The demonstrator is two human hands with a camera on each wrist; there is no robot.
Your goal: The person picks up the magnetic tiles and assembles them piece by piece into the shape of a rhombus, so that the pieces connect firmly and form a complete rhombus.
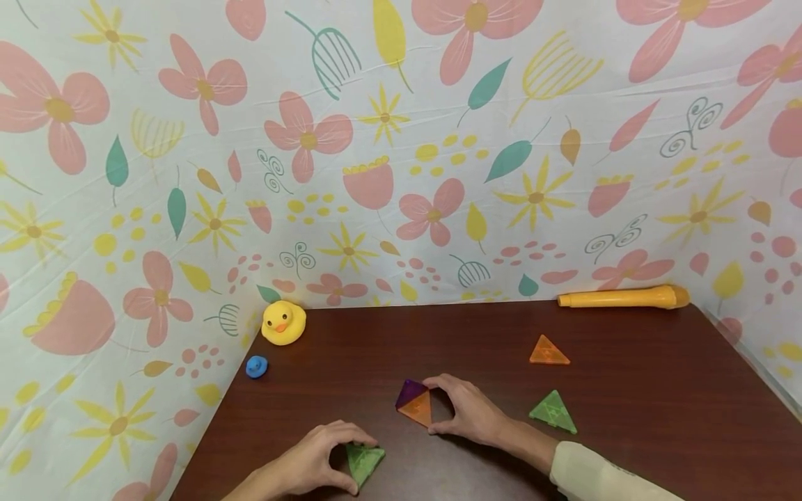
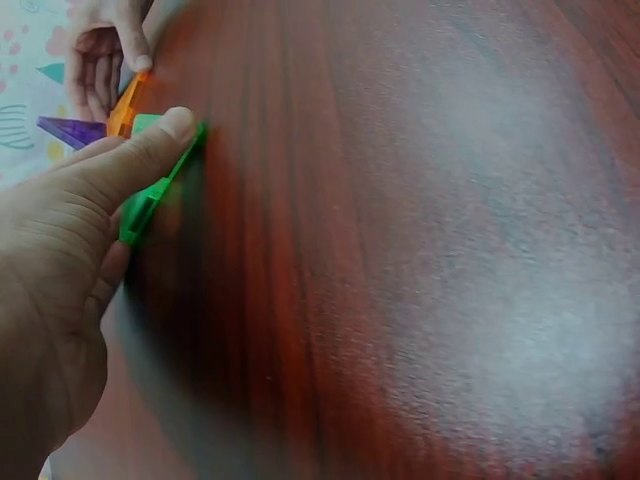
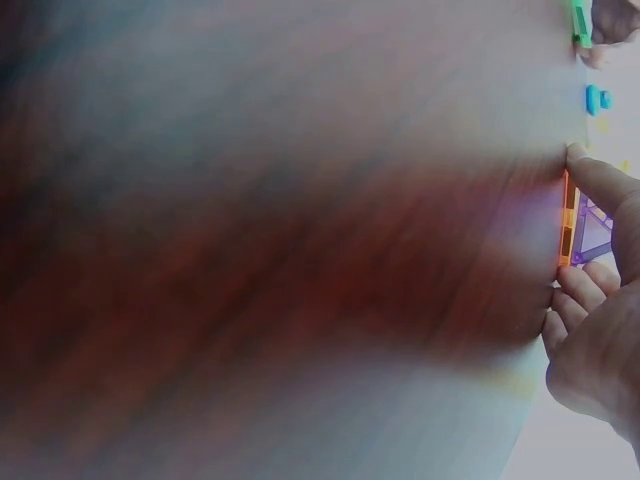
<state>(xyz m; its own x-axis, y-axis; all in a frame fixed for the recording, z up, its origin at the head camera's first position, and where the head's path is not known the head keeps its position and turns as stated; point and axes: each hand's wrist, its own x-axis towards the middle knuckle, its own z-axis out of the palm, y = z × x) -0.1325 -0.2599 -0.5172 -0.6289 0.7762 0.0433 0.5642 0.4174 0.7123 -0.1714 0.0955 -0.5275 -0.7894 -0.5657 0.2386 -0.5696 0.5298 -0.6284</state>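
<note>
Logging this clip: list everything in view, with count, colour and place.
Held green triangle: 1, green, in the left hand
Held orange triangle: 1, orange, in the right hand
Purple triangle: 1, purple, against the held orange triangle
Loose orange triangle: 1, orange, table's right part
Loose green triangle: 1, green, nearer than the loose orange triangle
Duck: 1, yellow, back left corner
Small toy: 1, blue, near the duck
Rod-like object: 1, yellow, back right
Table: 1, dark brown, under everything
Floral backdrop: white, multicoloured print, behind the table
Hands: 2, over the table
Sleeve: 1, pale, right arm
</note>
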